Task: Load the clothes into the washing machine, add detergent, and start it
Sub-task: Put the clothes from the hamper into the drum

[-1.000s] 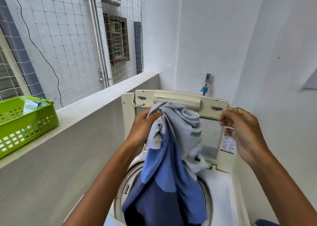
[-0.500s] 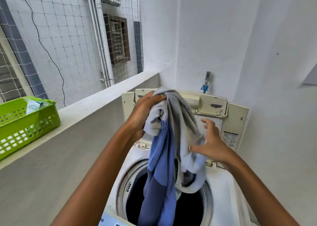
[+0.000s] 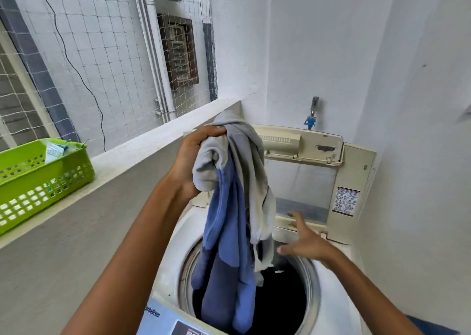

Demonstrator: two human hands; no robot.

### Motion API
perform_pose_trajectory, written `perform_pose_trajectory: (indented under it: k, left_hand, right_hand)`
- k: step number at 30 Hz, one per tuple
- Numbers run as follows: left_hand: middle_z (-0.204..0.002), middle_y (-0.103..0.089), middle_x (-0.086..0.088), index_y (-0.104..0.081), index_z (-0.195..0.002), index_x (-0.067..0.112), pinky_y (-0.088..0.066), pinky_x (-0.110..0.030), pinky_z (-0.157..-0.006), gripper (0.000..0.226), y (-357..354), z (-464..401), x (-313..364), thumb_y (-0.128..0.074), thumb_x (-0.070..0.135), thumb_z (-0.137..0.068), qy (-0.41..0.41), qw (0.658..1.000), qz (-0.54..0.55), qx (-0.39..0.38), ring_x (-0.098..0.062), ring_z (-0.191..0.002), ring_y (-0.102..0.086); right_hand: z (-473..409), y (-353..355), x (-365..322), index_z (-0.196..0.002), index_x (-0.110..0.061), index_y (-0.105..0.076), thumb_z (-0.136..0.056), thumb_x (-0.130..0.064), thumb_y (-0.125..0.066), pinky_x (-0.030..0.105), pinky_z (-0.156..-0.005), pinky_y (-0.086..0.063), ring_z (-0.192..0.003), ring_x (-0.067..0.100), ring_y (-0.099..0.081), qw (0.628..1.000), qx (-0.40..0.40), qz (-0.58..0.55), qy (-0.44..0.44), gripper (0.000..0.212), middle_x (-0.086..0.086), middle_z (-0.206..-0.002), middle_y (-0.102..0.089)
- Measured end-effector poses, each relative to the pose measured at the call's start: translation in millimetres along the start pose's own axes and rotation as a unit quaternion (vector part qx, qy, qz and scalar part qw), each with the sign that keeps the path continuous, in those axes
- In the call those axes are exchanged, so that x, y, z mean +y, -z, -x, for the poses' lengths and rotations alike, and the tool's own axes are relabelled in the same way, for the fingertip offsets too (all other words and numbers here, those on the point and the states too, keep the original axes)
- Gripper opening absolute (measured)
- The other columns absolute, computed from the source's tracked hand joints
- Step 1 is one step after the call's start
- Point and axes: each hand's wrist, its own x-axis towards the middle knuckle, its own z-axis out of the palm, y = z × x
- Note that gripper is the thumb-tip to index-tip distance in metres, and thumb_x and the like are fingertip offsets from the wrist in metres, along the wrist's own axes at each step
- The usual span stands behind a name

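Note:
A white top-loading washing machine [image 3: 339, 309] stands in the corner with its lid [image 3: 305, 171] folded up against the wall. My left hand [image 3: 196, 156] grips a bunch of grey and blue clothes [image 3: 229, 222] by the top. The cloth hangs down with its lower end inside the dark round drum opening [image 3: 283, 299]. My right hand [image 3: 303, 243] hovers over the back rim of the drum with fingers spread, right beside the hanging cloth and holding nothing.
A green plastic basket [image 3: 38, 179] with a packet in it sits on the low concrete ledge [image 3: 142, 151] at the left. A water tap [image 3: 312, 115] sticks out of the wall behind the lid. White walls close in at the back and right.
My right hand left the lid, touched the cloth, then dropped lower toward the drum rim. My left hand kept hold of the clothes.

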Motion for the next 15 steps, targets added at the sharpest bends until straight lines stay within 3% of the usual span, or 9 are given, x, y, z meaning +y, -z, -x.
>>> perform_pose_trajectory:
  k: [2, 3, 5, 7, 9, 12, 15]
  left_hand:
    - [-0.063, -0.063, -0.002, -0.071, -0.056, 0.014, -0.050, -0.023, -0.069, 0.031, -6.6, 2.5, 1.1, -0.051, 0.018, -0.080, 0.002, 1.000, 0.009, -0.006, -0.013, -0.068, -0.060]
    - [-0.059, -0.064, -0.001, -0.070, -0.051, 0.015, -0.052, -0.022, -0.066, 0.043, -5.9, 1.5, 1.0, -0.046, 0.017, -0.087, -0.007, 1.000, 0.009, 0.005, -0.012, -0.063, -0.064]
    - [-0.053, -0.064, -0.001, -0.067, -0.043, 0.015, -0.054, -0.018, -0.058, 0.060, -4.7, 3.4, 2.5, -0.037, 0.017, -0.094, -0.019, 1.000, 0.010, 0.016, -0.011, -0.053, -0.065]
    - [-0.049, -0.061, 0.000, -0.065, -0.043, 0.013, -0.051, -0.016, -0.049, 0.063, 3.1, 4.7, 2.2, -0.032, 0.018, -0.096, -0.011, 1.000, 0.009, 0.012, -0.011, -0.047, -0.062]
    - [-0.052, -0.063, -0.001, -0.068, -0.048, 0.011, -0.051, -0.016, -0.050, 0.061, 15.9, 5.8, 0.5, -0.032, 0.018, -0.097, 0.007, 1.000, 0.006, 0.017, -0.012, -0.048, -0.063]
    - [-0.050, -0.061, -0.002, -0.067, -0.052, 0.011, -0.047, -0.014, -0.046, 0.058, 44.8, 10.1, -8.0, -0.033, 0.016, -0.099, 0.008, 0.997, -0.022, 0.076, -0.011, -0.043, -0.059]
    - [-0.060, -0.065, -0.004, -0.065, -0.082, 0.012, -0.048, -0.018, -0.044, 0.026, 80.3, 11.8, -23.1, -0.045, 0.021, -0.096, 0.046, 0.978, -0.076, 0.191, -0.014, -0.046, -0.060]
  right_hand:
    - [-5.0, -23.0, 0.8, -0.145, -0.019, -0.007, -0.073, -0.010, -0.079, 0.021, -0.080, -0.048, -0.114, 0.013, -0.045, 0.998, -0.052, -0.043, -0.011, 0.102, 0.001, -0.139, -0.035]
    - [-6.9, -35.6, 2.3, -0.144, -0.020, -0.012, -0.073, -0.013, -0.079, 0.018, -0.067, -0.050, -0.102, 0.011, -0.053, 0.995, -0.075, -0.066, -0.032, 0.098, 0.000, -0.133, -0.042]
    - [-14.7, -58.8, 9.5, -0.128, -0.017, -0.041, -0.071, -0.020, -0.080, 0.017, -0.049, -0.045, -0.067, 0.007, -0.061, 0.991, -0.087, -0.081, -0.064, 0.069, 0.001, -0.106, -0.063]
    - [-18.5, -70.8, 12.9, -0.095, -0.014, -0.059, -0.077, -0.021, -0.074, 0.019, -0.043, -0.034, -0.046, 0.006, -0.051, 0.994, -0.078, -0.054, -0.050, 0.025, 0.003, -0.072, -0.063]
    - [-21.5, -65.3, 12.5, -0.082, -0.013, -0.059, -0.084, -0.019, -0.065, 0.020, -0.040, -0.029, -0.040, 0.008, -0.047, 0.996, -0.035, -0.073, -0.037, 0.008, 0.004, -0.058, -0.058]
    - [-27.7, -29.4, 12.1, -0.092, -0.010, -0.059, -0.091, -0.013, -0.055, 0.018, -0.037, -0.040, -0.039, 0.011, -0.056, 0.964, 0.097, -0.245, -0.040, 0.005, 0.011, -0.067, -0.063]
    - [-24.1, 19.5, -1.0, -0.088, -0.009, -0.054, -0.093, -0.005, -0.047, 0.020, -0.039, -0.048, -0.039, 0.007, -0.056, 0.911, 0.237, -0.338, 0.018, 0.009, 0.015, -0.076, -0.059]
